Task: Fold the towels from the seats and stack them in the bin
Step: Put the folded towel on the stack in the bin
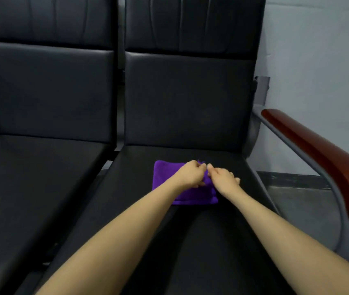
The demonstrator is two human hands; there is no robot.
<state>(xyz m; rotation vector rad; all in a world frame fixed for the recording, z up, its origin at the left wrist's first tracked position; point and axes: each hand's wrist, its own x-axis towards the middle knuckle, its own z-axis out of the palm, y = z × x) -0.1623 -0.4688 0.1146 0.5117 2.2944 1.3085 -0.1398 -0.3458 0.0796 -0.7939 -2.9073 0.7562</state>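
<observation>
A purple towel [167, 182], folded small, lies on the right-hand black seat [228, 241] near its back edge. The left hand [190, 174] and right hand [224, 177] meet over its 3 o'clock side, fingers curled and pinching the cloth there. A second black seat [31, 184] sits at 9 o'clock and a wooden armrest [322, 158] at 3 o'clock.

I see open seat [190, 241] surface in front of and behind the towel [165, 177], where both my hands [190, 174] sit close together. To my right the wooden armrest [322, 158] and its grey frame [309, 167] wall off that side. The backrest [188, 99] blocks the far edge. The left seat [31, 177] lies bare.
</observation>
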